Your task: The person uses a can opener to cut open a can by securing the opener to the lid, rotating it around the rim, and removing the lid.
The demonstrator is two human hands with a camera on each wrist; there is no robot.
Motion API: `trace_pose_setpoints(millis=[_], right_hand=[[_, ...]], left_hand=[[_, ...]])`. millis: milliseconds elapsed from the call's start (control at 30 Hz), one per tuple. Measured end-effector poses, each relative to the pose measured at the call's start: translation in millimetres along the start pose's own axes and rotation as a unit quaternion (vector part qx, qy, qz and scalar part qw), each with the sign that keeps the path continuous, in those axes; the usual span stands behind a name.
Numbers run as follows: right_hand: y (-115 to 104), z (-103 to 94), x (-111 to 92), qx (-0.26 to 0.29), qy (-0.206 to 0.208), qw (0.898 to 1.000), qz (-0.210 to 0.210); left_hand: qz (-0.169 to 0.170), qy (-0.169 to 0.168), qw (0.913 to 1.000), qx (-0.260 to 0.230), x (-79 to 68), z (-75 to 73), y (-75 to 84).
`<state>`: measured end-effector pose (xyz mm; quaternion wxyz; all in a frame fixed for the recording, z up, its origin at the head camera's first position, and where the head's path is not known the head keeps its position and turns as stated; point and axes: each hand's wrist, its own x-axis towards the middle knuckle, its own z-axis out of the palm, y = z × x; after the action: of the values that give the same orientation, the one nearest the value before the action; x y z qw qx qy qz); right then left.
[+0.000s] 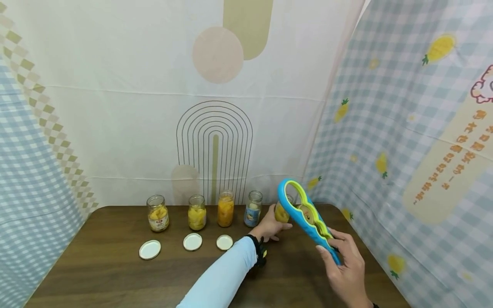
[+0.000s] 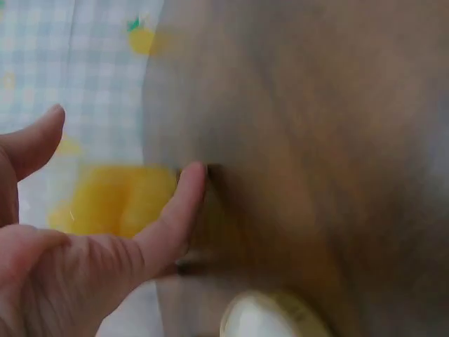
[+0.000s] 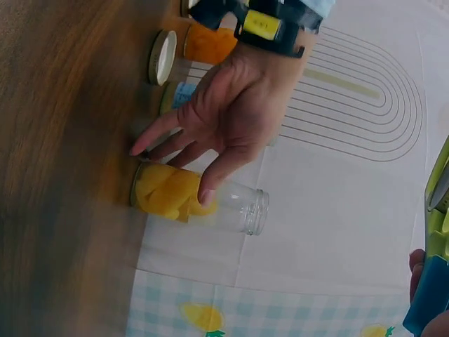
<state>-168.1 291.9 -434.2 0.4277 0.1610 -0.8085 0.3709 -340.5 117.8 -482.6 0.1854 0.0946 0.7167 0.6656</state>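
Observation:
My right hand (image 1: 346,269) grips a blue and green multi-ring jar opener (image 1: 316,231) by its end. A round gold-coloured lid (image 1: 307,214) sits in one of the opener's rings. At the right end of the row stands an upright glass jar of yellow fruit (image 3: 168,191), its mouth uncovered in the right wrist view. My left hand (image 1: 269,224) is beside this jar with fingers spread and thumb extended, overlapping the glass in the right wrist view. Yellow fruit (image 2: 119,200) shows blurred behind the left hand's fingers in the left wrist view.
Left of my hand stand jars: a labelled one (image 1: 158,216), one of pale yellow fruit (image 1: 197,216), one of orange fruit (image 1: 225,211) and a blue-labelled one (image 1: 252,214). Several lids (image 1: 149,250) lie on the brown table (image 1: 96,273). Curtains hang behind and beside it.

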Motion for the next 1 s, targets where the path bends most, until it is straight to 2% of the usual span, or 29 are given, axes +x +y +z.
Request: trace_pose_setpoints(millis=[67, 167, 233, 300, 433, 567, 667, 767, 867, 900, 1000], right_hand=[[0.2, 0.1, 1.4, 0.005, -0.002, 1.000, 0.002], [0.1, 1.2, 4.9, 0.011, -0.010, 1.000, 0.007], [-0.3, 3.0, 7.6, 0.015, -0.015, 1.000, 0.005], [-1.3, 5.3, 10.2, 0.016, -0.018, 1.000, -0.001], [-4.1, 10.1, 14.9, 0.019, -0.024, 0.999, -0.017], [-7.0, 13.2, 16.1, 0.016, -0.032, 0.999, -0.021], [-8.8, 14.7, 13.9, 0.011, -0.037, 0.999, -0.018], [-9.2, 16.4, 10.8, 0.012, -0.042, 0.999, -0.018], [-9.3, 17.7, 7.8, 0.020, -0.048, 0.998, -0.018], [-9.4, 17.9, 6.9, 0.022, -0.050, 0.998, -0.019], [-10.2, 18.4, 5.4, 0.028, -0.052, 0.998, -0.019]], left_hand=[[0.023, 0.006, 0.9996, 0.016, -8.5, 3.8, 0.2], [0.061, 0.029, 0.9956, 0.064, -26.1, 9.6, 1.1], [0.072, 0.043, 0.9921, 0.094, -43.7, 9.9, 1.8], [0.066, 0.043, 0.9913, 0.105, -64.0, 5.4, 1.1], [0.059, 0.025, 0.9940, 0.089, -112.9, -18.3, -0.5], [0.086, -0.003, 0.9927, 0.085, -163.8, -48.5, -5.8], [0.107, -0.020, 0.9890, 0.100, -195.6, -71.0, -17.5], [0.124, -0.031, 0.9845, 0.121, -216.3, -93.6, -39.3], [0.125, -0.040, 0.9848, 0.114, -229.7, -112.2, -61.6], [0.116, -0.042, 0.9857, 0.115, -233.4, -116.8, -66.6], [0.091, -0.037, 0.9917, 0.083, -245.3, -122.3, -67.0]])
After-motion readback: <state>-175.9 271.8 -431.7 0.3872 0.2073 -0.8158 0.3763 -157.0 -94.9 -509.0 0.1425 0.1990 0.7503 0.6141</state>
